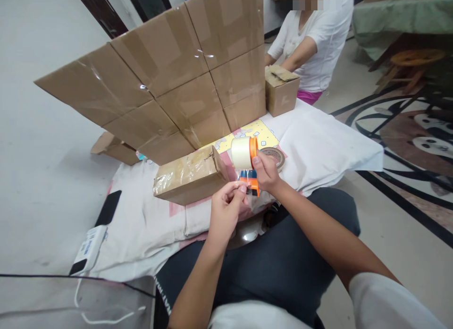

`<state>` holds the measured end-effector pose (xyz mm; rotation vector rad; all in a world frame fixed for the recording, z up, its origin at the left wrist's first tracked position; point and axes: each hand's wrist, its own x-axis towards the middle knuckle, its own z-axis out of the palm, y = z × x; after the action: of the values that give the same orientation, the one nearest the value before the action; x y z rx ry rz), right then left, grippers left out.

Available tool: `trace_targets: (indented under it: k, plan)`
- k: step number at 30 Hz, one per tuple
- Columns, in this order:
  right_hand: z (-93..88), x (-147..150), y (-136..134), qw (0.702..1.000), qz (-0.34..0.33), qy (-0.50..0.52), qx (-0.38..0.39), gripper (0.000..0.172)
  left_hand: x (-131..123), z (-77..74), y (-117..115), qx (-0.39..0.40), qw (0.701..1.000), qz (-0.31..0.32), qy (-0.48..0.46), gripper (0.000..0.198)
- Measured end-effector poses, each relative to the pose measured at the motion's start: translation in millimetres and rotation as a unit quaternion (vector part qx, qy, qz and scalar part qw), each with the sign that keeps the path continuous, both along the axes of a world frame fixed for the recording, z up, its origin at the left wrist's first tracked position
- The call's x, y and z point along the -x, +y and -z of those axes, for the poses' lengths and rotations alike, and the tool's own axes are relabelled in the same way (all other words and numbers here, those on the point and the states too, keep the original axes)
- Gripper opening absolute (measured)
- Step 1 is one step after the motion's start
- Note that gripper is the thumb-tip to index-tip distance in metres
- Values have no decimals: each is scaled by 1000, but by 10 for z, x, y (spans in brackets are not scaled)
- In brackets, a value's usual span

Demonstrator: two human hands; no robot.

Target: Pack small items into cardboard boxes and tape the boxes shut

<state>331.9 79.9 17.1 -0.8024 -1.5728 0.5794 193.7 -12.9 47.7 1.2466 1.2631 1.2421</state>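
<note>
My right hand (267,171) is wrapped round an orange tape dispenser (252,181) that carries a wide roll of clear packing tape (241,153). Close by its cutting end, my left hand (228,204) is pinched at the tape's loose end (247,176); the film itself is hard to make out. Just left of the roll lies a long cardboard box (189,173) with shiny tape over its top. Behind my right hand, a second roll of tape (274,156) with a brown core rests on the cloth.
Stacked, taped cardboard boxes (191,69) form a wall at the back of the cloth-covered table (318,135). Across the table, a person in a white shirt (318,46) has their arms behind a small box (283,90). A power strip (90,248) and black phone-like slab (109,207) lie left.
</note>
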Motion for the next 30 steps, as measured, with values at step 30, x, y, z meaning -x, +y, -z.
trace_targets:
  k: [30]
  plan:
    - [-149, -84, 44, 988, 7, 135, 69, 48, -99, 255, -239, 69, 996, -4, -51, 45]
